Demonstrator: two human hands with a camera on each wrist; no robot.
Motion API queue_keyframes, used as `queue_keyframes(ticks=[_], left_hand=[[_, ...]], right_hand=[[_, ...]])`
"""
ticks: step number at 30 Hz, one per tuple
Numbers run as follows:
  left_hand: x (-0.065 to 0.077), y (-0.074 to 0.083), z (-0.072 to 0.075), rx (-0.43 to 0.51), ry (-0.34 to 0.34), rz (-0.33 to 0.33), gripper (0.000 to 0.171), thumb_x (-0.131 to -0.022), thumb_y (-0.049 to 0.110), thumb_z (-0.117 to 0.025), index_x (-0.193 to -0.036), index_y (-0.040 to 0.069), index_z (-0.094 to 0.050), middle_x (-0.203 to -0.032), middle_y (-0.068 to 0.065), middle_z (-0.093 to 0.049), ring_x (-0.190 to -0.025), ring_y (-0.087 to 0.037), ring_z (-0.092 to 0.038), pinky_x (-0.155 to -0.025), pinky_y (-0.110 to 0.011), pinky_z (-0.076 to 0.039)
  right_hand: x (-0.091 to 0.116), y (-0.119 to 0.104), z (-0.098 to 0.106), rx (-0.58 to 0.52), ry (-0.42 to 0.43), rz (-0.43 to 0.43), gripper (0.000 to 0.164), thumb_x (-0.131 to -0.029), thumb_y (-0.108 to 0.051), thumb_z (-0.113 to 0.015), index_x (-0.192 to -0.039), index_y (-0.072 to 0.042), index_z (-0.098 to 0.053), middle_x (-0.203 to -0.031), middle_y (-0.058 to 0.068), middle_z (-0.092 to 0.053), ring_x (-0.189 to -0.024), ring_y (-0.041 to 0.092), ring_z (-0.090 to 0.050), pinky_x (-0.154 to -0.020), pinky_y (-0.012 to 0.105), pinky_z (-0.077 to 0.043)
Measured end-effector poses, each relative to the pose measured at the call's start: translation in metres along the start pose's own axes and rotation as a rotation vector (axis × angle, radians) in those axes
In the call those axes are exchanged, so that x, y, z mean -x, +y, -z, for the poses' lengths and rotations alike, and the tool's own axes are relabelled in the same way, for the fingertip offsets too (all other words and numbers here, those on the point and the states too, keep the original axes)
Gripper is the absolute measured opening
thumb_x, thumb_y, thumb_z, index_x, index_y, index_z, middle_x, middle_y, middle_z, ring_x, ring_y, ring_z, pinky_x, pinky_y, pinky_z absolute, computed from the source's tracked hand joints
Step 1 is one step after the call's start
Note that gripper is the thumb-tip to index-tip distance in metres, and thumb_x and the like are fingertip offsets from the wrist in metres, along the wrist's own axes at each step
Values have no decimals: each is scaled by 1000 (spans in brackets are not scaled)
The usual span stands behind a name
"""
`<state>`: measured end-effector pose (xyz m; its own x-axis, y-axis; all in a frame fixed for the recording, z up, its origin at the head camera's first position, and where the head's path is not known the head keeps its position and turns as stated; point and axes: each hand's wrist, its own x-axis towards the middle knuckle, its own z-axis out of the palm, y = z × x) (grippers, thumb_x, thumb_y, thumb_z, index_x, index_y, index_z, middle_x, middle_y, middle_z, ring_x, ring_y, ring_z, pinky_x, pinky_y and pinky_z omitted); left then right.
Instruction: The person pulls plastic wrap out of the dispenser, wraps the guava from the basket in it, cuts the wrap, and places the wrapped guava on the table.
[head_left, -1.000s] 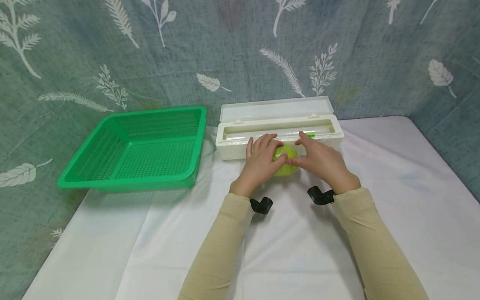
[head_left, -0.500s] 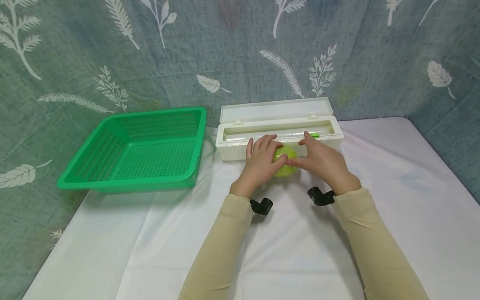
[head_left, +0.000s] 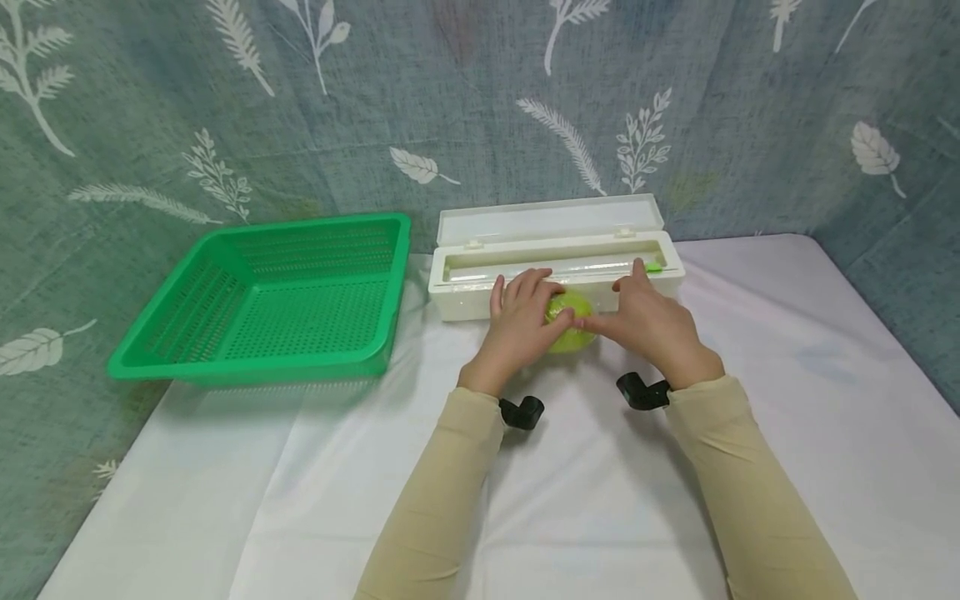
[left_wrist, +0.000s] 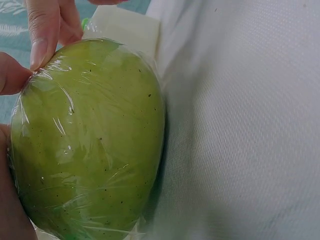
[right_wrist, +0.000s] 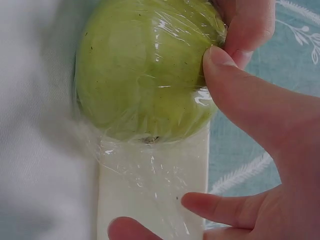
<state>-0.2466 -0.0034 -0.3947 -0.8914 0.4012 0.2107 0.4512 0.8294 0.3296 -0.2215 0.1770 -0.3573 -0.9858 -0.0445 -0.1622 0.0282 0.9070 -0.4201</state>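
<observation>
A green fruit (head_left: 576, 302), wrapped in clear cling film (right_wrist: 157, 172), sits against the front of a white cling-film dispenser (head_left: 468, 307). My left hand (head_left: 517, 325) grips the fruit from the left, fingers over its far side and thumb on the near side. Close by, the right thumb (right_wrist: 232, 75) presses the film onto the fruit, meeting the left thumb. My right hand (head_left: 663, 333) stretches its index finger to the small green slide cutter (head_left: 654, 267) on the dispenser's front rim. Film spans from the fruit to the dispenser in the right wrist view.
The dispenser's lid (head_left: 551, 221) stands raised at the back, with a film roll (head_left: 525, 270) inside. To the left is a green perforated basket (head_left: 262, 369). A white cloth (head_left: 585, 500) covers the table, and a leaf-patterned curtain (head_left: 480, 108) hangs behind.
The green cutter has slid right along the dispenser's rim, the right index finger moving with it. The left hand and the fruit stay in place, and the right thumb stays at the fruit.
</observation>
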Motion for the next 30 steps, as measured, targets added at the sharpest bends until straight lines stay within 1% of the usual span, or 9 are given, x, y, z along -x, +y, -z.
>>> queue_keyframes(ticks=[10,12,16,17,19,21,23,25,30], left_hand=[[0,0,-1,9,-4,8,40,-88,47,-39,-118,23,-50,-139,7,-27,-130,-13,-15,-104,-45,5],[1,0,-1,7,-5,6,40,-89,47,-39,-118,23,-50,-139,7,-27,-130,-13,-15,-104,-45,5],[1,0,-1,0,6,2,39,-89,48,-38,-117,23,-50,-138,6,-28,-129,-13,-15,-104,-44,4],[0,0,-1,4,7,2,39,-89,47,-38,-117,23,-50,-138,6,-29,-129,-13,-16,-104,-44,4],[0,1,0,10,8,4,39,-89,47,-39,-117,23,-50,-138,6,-29,-129,-13,-16,-104,-44,4],[1,1,0,14,7,5,38,-88,47,-39,-116,23,-51,-138,6,-29,-129,-13,-16,-104,-44,4],[0,1,0,14,8,3,38,-88,47,-40,-116,23,-51,-137,6,-29,-129,-13,-17,-104,-44,4],[0,1,0,13,10,1,38,-88,47,-40,-116,23,-51,-137,6,-29,-129,-13,-16,-104,-44,4],[0,1,-1,11,13,1,37,-89,46,-39,-116,24,-51,-137,7,-29,-129,-13,-17,-104,-44,4]], right_hand=[[-2,6,-5,-13,4,-14,104,-58,-83,-45,-128,-7,-40,-148,9,8,-73,28,-55,-53,37,-39],[-3,8,-4,-15,7,-24,105,-58,-83,-44,-129,-7,-36,-148,11,-9,-72,28,-55,-53,37,-39],[-3,10,1,-10,20,-23,105,-65,-83,-34,-136,-5,-25,-139,13,-32,-75,30,-55,-58,42,-39],[-3,11,2,-9,22,-21,104,-68,-82,-31,-137,-5,-23,-138,14,-34,-78,32,-56,-61,45,-40],[-2,12,5,-7,20,-15,101,-72,-80,-23,-139,-5,-23,-143,15,-25,-86,36,-55,-67,49,-39],[-1,14,8,-9,24,-10,96,-75,-78,-19,-138,-6,-25,-142,14,-27,-89,37,-54,-69,50,-38],[0,16,10,-10,32,-6,89,-77,-76,-17,-132,-8,-32,-136,13,-38,-88,36,-54,-66,48,-39],[0,18,12,-10,41,-2,83,-78,-75,-18,-126,-10,-37,-120,11,-52,-80,32,-55,-61,44,-39],[0,24,15,-16,32,-3,75,-80,-73,-20,-115,-12,-42,-99,9,-58,-72,28,-53,-56,39,-37]])
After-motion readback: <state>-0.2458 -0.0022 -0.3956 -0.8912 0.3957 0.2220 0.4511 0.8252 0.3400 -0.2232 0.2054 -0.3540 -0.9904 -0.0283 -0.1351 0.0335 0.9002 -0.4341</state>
